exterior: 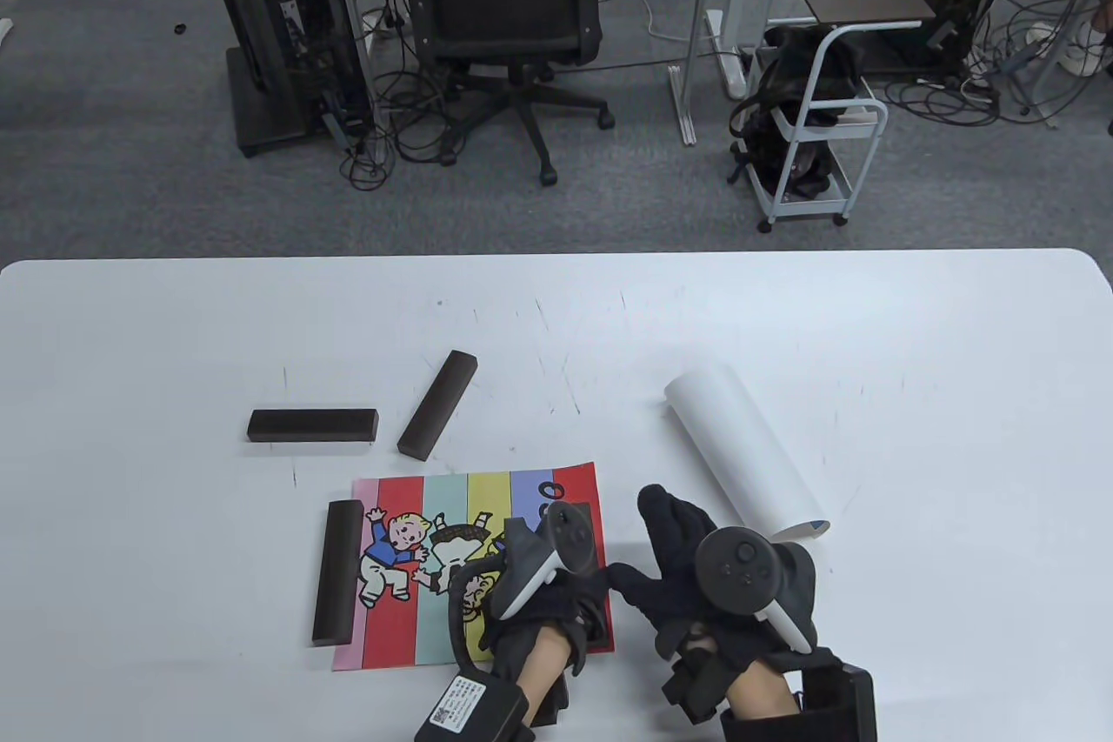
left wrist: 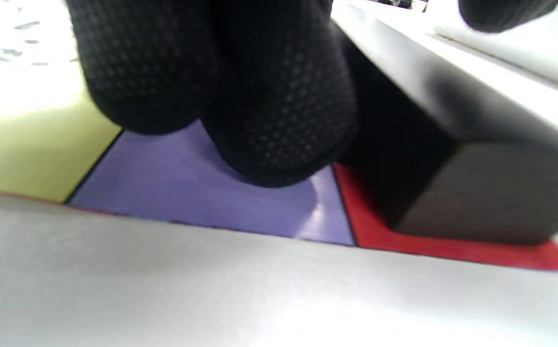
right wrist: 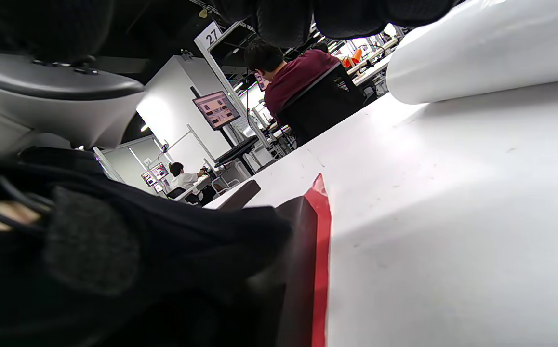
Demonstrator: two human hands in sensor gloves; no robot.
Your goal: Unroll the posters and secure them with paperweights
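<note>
Your left hand (exterior: 535, 603) is pressing its fingertips (left wrist: 279, 120) down on the flat poster (exterior: 452, 516), on the purple stripe beside a dark weight (left wrist: 457, 159) lying along the poster's right edge, while another weight (exterior: 337, 572) is sitting on its left edge. Your right hand (exterior: 704, 577) is hovering just right of the poster with fingers spread wide, holding nothing. The rolled poster (exterior: 743, 451) is lying far-right of that hand, and two spare weights (exterior: 313, 424) (exterior: 437, 404) are lying beyond the flat poster on the table (exterior: 913, 342).
</note>
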